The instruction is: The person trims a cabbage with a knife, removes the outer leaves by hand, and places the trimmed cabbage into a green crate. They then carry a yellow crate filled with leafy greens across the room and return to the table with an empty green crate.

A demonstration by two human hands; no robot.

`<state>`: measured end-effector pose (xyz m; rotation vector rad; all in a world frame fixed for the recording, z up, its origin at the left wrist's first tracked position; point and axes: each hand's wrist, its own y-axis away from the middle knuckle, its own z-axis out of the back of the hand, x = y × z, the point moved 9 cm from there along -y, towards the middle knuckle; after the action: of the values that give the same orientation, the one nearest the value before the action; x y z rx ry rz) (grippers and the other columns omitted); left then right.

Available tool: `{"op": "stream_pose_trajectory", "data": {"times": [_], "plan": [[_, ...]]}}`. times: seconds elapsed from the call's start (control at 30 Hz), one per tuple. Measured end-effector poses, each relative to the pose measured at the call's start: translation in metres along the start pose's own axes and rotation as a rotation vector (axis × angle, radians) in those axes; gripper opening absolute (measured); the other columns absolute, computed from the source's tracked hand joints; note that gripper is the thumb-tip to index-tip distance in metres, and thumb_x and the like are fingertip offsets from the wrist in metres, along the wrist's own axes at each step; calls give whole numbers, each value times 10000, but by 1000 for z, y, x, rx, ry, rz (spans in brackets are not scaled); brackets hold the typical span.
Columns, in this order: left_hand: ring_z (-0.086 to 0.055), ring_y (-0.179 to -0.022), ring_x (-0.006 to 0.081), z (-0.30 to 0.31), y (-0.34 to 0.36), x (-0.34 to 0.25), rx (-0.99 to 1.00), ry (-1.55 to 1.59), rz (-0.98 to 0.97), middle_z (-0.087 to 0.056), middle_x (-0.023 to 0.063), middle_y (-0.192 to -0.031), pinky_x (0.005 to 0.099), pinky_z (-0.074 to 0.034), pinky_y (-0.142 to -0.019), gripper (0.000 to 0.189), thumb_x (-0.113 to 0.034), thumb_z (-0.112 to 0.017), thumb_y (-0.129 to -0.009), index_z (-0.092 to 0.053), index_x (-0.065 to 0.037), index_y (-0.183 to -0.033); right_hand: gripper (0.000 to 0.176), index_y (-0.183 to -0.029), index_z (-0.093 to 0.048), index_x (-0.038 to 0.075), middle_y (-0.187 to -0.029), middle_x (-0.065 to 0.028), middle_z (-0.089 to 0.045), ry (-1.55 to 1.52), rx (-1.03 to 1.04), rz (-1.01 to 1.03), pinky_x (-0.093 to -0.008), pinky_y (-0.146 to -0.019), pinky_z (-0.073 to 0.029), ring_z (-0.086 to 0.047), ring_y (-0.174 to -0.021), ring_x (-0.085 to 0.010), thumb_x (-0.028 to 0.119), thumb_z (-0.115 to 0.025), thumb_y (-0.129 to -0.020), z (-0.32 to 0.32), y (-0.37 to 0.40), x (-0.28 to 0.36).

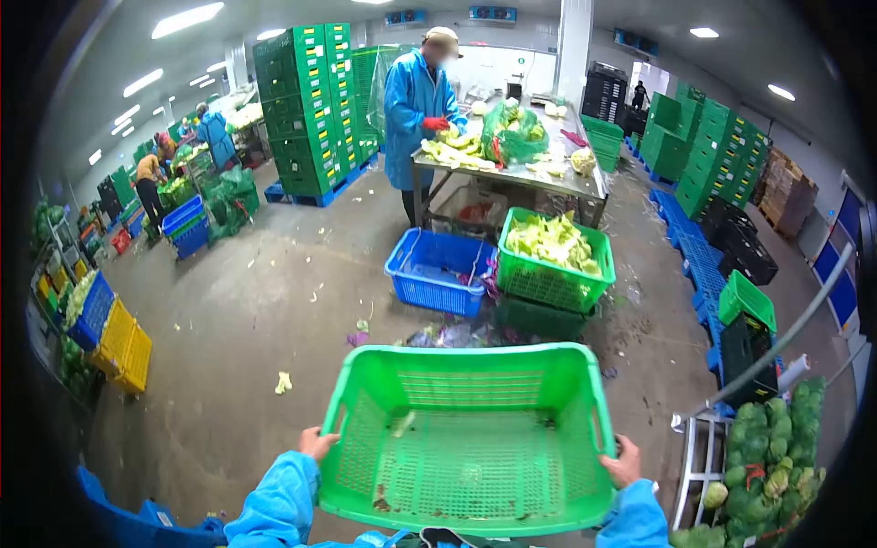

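Note:
A light green plastic crate [470, 361] is held out in front of me by both hands. My left hand [318, 444] is closed on the handle at its left end. On the right end, my right hand [623, 462] grips the other handle. The crate tilts towards me, so its slotted inside shows. A pale leaf scrap [403, 424] and bits of dark debris lie in it. Just beyond stand a blue crate [438, 294] with few scraps and a green crate [557, 290] heaped with yellow-green leaves, set on a darker crate.
A co-worker [416, 119] in a blue coat and red gloves handles leaves at a metal table [575, 183]. Green crate stacks [297, 119] stand behind. Blue pallets [699, 265] line the right side, with bagged cabbages [767, 457] near me. Leaf scraps [283, 383] litter the floor.

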<state>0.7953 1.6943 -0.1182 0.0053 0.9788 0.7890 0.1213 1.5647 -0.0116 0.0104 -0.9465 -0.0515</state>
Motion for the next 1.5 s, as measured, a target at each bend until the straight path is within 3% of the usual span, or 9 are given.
{"op": "stream_pose_trajectory", "data": {"times": [0.17,0.37,0.5,0.93,1.03,1.27,1.37,1.43,1.5], "plan": [[-636,-647,211,100,-91,-65,-362,-149,-21,-665,137,-723,375,-496,-611,301,-229,-731,-683,-668,12,-854,608,-1275,-470,128,-997,-211,-641,129,225,81,-428,-803,-495,-627,-935,-364,301,-666,-726,-145,-183,43],[-618,-644,278,155,-189,-122,-532,-178,-70,-629,185,-694,410,-463,-612,278,-224,-722,-678,-637,22,-775,436,-1060,-589,25,-911,-232,-647,31,346,-35,-428,-772,-498,-642,-856,-357,300,-685,-735,-278,-321,70],[-613,-640,274,148,-306,-136,-538,-206,-71,-629,189,-698,411,-457,-612,294,-235,-718,-680,-626,30,-767,412,-1020,-611,25,-876,-221,-654,-56,160,-55,-409,-739,-499,-650,-818,-334,287,-700,-714,-338,-410,80],[-617,-914,371,-19,-885,-389,-157,-257,-288,-647,220,-945,422,-475,-805,429,-344,-665,-759,-627,-25,-1042,371,-1056,-584,-31,-864,-215,-649,64,-240,-126,-418,-755,-477,-629,-821,-367,187,-665,-768,-425,-780,137],[-545,-1079,364,-94,-958,-388,53,-202,-216,-579,205,-1154,422,-450,-883,608,-373,-675,-761,-492,-58,-1248,572,-1241,-462,-26,-1156,-263,-539,358,-163,-186,-426,-906,-427,-544,-1031,-394,215,-670,-766,-466,-822,98],[-204,-1366,320,-225,-885,-317,180,-836,-154,-235,159,-1474,634,-86,-1066,748,-498,-608,-776,-344,-167,-1393,630,-1283,-446,36,-1266,-219,-467,421,339,-158,-487,-971,-363,-432,-1183,-384,304,-667,-758,-566,-749,136],[-223,-1356,334,-235,-822,-324,203,-702,-237,-258,150,-1464,640,-93,-1064,667,-413,-610,-806,-373,-141,-1367,490,-1158,-572,40,-1066,-206,-605,259,579,-146,-417,-868,-465,-582,-980,-377,339,-647,-778,-576,-684,115],[-220,-1354,337,-231,-774,-333,140,-629,-285,-257,150,-1461,633,-127,-1057,667,-396,-627,-801,-378,-142,-1364,486,-1147,-581,37,-987,-205,-642,170,795,-388,-412,-835,-485,-610,-936,-367,352,-636,-782,-555,-635,94],[-247,-1343,346,-226,-744,-336,121,-524,-260,-236,159,-1469,595,-122,-1075,654,-387,-638,-791,-400,-155,-1354,484,-1145,-586,42,-994,-208,-642,197,722,-438,-412,-838,-482,-609,-953,-359,359,-633,-783,-511,-599,68]]}}
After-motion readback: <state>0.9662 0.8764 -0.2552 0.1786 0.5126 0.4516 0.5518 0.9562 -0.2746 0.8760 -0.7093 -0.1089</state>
